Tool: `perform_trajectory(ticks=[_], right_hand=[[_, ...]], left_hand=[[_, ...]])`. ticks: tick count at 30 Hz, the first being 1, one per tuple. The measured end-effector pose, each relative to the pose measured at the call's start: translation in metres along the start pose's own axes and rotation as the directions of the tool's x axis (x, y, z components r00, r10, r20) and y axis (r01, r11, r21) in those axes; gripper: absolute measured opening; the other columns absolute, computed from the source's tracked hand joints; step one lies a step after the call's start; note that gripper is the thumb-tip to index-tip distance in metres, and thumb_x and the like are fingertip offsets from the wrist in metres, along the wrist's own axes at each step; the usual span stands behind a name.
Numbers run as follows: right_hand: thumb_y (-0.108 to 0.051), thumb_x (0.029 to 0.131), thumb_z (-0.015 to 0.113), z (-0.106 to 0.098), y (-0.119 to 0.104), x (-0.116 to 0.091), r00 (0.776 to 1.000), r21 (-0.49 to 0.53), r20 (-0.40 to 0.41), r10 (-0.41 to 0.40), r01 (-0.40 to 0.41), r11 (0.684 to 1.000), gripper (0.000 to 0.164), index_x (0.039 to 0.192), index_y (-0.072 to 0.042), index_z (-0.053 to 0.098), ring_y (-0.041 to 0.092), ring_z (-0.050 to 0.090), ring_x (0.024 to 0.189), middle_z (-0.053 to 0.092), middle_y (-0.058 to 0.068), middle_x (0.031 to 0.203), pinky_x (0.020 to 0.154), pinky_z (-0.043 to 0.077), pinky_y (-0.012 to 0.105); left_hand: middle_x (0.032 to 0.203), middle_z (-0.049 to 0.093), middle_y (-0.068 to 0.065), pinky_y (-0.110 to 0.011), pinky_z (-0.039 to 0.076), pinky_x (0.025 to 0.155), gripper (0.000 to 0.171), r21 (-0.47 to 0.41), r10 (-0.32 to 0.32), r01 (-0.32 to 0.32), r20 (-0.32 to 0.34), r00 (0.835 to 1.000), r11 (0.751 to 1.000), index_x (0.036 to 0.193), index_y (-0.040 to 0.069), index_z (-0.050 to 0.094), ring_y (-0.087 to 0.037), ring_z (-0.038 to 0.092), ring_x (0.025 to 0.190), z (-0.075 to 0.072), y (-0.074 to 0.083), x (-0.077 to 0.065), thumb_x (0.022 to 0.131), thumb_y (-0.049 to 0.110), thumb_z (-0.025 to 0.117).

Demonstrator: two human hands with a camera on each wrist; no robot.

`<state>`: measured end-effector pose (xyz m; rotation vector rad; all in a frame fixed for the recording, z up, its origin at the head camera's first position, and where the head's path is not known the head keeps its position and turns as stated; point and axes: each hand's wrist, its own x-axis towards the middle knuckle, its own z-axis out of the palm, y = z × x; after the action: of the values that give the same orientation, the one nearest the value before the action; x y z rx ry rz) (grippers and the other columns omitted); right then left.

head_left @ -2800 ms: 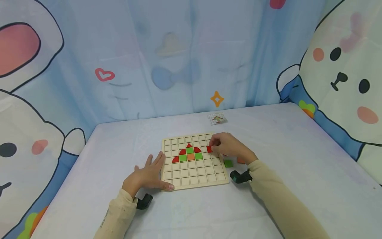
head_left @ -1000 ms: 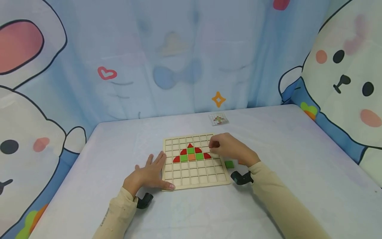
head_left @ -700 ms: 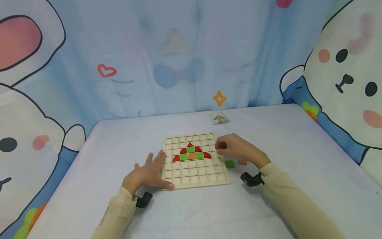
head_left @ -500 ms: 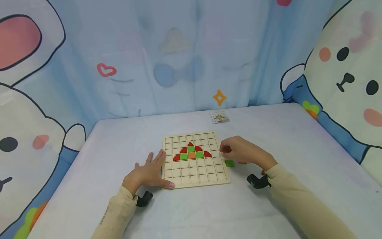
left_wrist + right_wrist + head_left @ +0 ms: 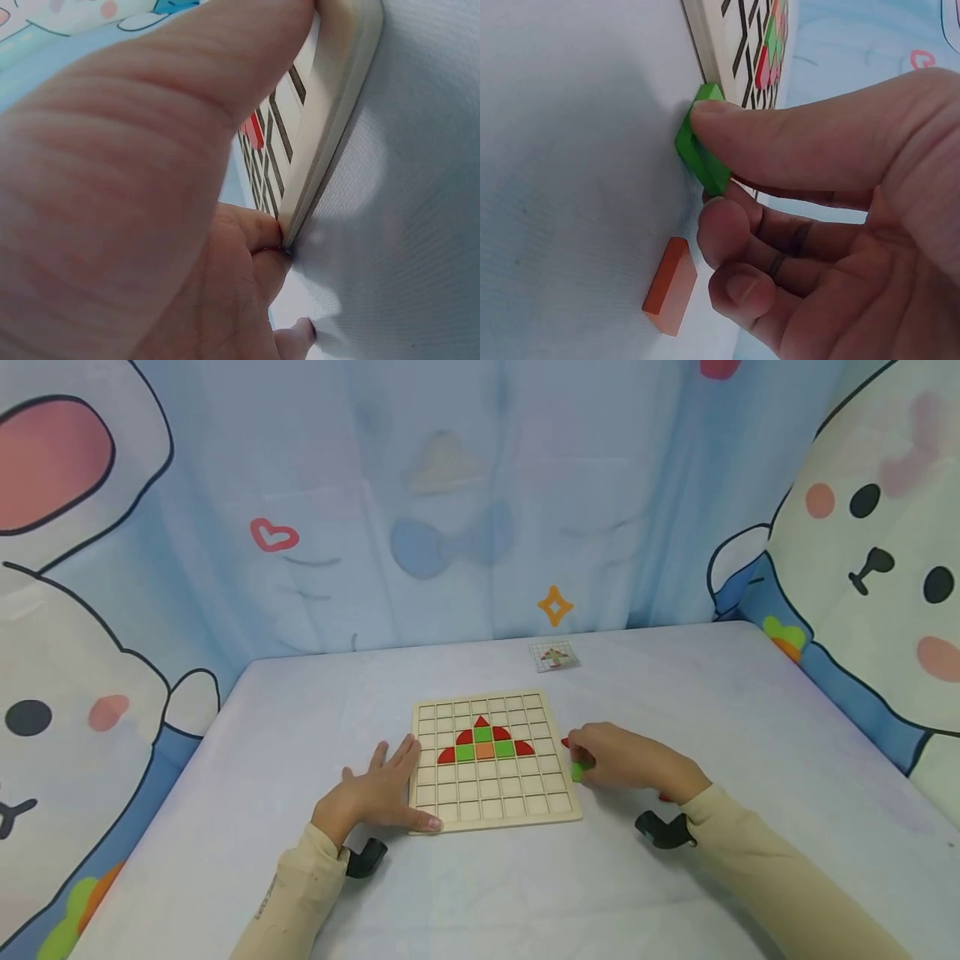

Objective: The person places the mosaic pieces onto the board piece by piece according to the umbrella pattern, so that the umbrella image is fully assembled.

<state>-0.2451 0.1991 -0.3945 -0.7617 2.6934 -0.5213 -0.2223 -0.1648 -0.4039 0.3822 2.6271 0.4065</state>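
Note:
A wooden grid board (image 5: 491, 810) lies on the white-covered table. On it, red, green and orange tiles form a stepped figure topped by a red triangle (image 5: 481, 722). My left hand (image 5: 375, 797) rests along the board's left edge, fingers spread and thumb at the near-left corner. Just off the board's right edge, my right hand (image 5: 630, 762) pinches a green square tile (image 5: 699, 159), thumb on its face and a fingertip at its lower end. An orange tile (image 5: 673, 289) lies near those fingers; the right hand hides it in the head view.
A red piece (image 5: 566, 742) shows beyond the right fingertips, and another red piece (image 5: 664, 797) pokes out below the right wrist. Behind the board lies a small picture card (image 5: 555, 656) printed with a similar tile figure. A patterned curtain (image 5: 450, 510) hangs at the table's back.
A red quarter-round tile, earlier in the right hand, now sits at the figure's right end. The right hand has moved right and nearer, onto the green tile. The left hand stays put.

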Motion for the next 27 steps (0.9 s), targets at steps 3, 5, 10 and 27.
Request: perform_trajectory(ticks=[3,5,10,27], right_hand=[[-0.001,0.089,0.084,-0.002,0.001,-0.002,0.999,0.024,-0.006,-0.04,0.04,0.999,0.023,0.094,-0.008,0.063,0.015,0.051,0.079,0.055,-0.001,0.083,0.071,0.046,0.032],[0.0,0.09,0.082,-0.006,0.0,-0.004,0.998,0.054,-0.003,-0.06,0.06,0.997,0.021,0.093,-0.01,0.064,0.014,0.051,0.077,0.054,-0.002,0.081,0.069,0.044,0.03],[0.004,0.092,0.076,-0.014,-0.001,-0.003,0.996,0.086,0.024,-0.085,0.083,0.993,0.019,0.092,-0.015,0.075,0.014,0.053,0.078,0.057,-0.004,0.079,0.068,0.045,0.03],[-0.002,0.098,0.072,-0.012,-0.024,0.023,0.984,0.394,-0.085,-0.157,0.178,0.902,0.004,0.099,-0.006,0.073,0.021,0.061,0.062,0.068,0.006,0.077,0.06,0.055,0.038]], left_hand=[[0.18,0.002,-0.008,-0.087,0.006,0.112,0.131,-0.001,0.001,-0.001,-0.003,1.0,1.0,0.173,0.008,0.01,-0.046,-0.002,0.162,0.0,0.001,0.0,0.082,0.06,0.088],[0.18,0.002,-0.008,-0.087,0.006,0.112,0.131,0.002,0.002,-0.002,-0.003,1.0,1.0,0.173,0.008,0.01,-0.046,-0.002,0.162,0.0,0.001,0.0,0.082,0.061,0.088],[0.18,0.002,-0.008,-0.087,0.006,0.112,0.131,0.007,0.0,0.0,0.0,1.0,1.0,0.173,0.008,0.01,-0.045,-0.002,0.162,-0.001,0.0,0.001,0.082,0.06,0.088],[0.18,0.003,-0.009,-0.088,0.007,0.111,0.131,0.011,-0.008,0.008,0.002,1.0,1.0,0.173,0.007,0.011,-0.045,-0.002,0.162,0.0,0.0,0.002,0.082,0.06,0.089]])
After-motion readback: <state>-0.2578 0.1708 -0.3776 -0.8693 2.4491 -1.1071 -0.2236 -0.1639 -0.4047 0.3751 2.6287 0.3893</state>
